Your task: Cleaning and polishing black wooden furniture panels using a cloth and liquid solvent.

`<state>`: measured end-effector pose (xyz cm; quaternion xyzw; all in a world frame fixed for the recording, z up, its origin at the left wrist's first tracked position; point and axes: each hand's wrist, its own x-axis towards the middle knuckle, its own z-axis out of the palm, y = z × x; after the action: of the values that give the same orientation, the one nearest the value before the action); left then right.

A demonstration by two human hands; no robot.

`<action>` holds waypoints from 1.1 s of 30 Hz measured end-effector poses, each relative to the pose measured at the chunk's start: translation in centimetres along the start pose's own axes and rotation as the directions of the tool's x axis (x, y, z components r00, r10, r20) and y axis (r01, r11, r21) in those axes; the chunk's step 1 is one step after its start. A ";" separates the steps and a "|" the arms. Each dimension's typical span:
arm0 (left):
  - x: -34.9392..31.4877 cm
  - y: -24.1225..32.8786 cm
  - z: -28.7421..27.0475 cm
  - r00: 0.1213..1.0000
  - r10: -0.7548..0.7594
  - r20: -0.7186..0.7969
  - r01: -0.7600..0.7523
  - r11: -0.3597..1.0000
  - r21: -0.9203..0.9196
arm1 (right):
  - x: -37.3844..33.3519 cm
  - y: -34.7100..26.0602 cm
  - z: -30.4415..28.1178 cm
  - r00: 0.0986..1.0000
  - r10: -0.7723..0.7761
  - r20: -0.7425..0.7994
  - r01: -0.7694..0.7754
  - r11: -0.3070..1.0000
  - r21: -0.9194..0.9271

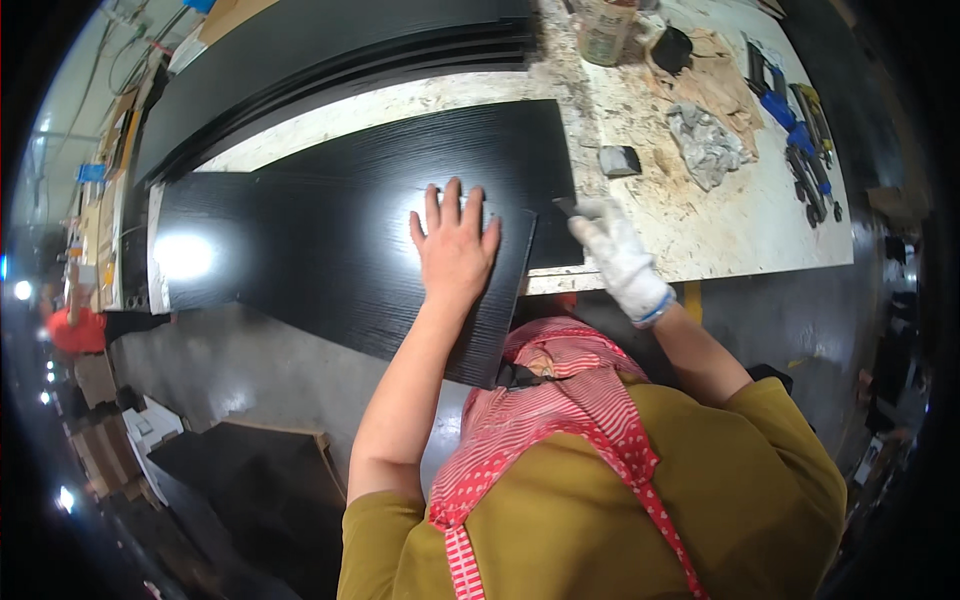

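My left hand (455, 250), bare, lies flat with its fingers spread on a black wood-grain panel (350, 260). That panel sits at an angle over another black panel (520, 140), and its near corner juts past the table edge towards my apron. My right hand (620, 255) wears a white glove and is just beyond the right end of the panels. Between its thumb and fingers is a small dark flat piece (565, 207), too small to make out its kind. A grey-and-black block (619, 160) rests on the table above the gloved hand.
Dark boards (350, 50) are stacked at the back of the stained white table (700, 240). To the right are a crumpled white rag (708, 145), a brown cloth (715, 75), a dirty container (604, 35) and several blue-handled tools (790, 125). More dark panels (245, 490) stand at lower left.
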<state>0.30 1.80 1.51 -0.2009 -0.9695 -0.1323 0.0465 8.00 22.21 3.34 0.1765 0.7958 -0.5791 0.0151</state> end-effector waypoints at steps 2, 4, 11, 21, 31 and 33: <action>-0.4 -0.1 0.5 0.997 0.069 0.028 -0.069 0.997 -0.020 | -0.6 1.6 -2.0 0.953 -0.301 0.045 0.304 0.941 -0.148; 0.2 0.8 1.2 0.990 0.136 0.028 -0.125 0.959 -0.253 | 0.0 0.8 -4.0 0.968 -0.249 -0.033 0.239 0.953 -0.184; 3.1 1.6 1.0 0.995 -0.048 -0.084 0.008 0.908 -0.420 | 10.9 7.4 -16.4 0.833 -0.545 -0.090 0.416 0.726 -0.547; -12.3 -17.9 -4.3 0.121 -0.929 -0.351 0.489 0.363 -0.793 | 12.9 3.8 -16.8 0.853 -0.519 -0.060 0.439 0.774 -0.457; -10.2 -14.1 0.5 0.059 -0.995 0.080 0.243 -0.064 -0.968 | -2.1 -1.0 -3.2 0.599 -0.135 0.790 0.436 0.882 -0.180; -8.6 -12.2 1.1 0.084 -0.994 0.066 0.223 -0.046 -0.974 | -3.0 -1.9 -3.4 0.617 0.034 0.786 0.279 0.925 -0.259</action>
<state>3.19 -11.94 -3.66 0.4451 -0.5706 -0.6434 0.2497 10.86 24.09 6.85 -0.1527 0.8115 -0.4434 0.3486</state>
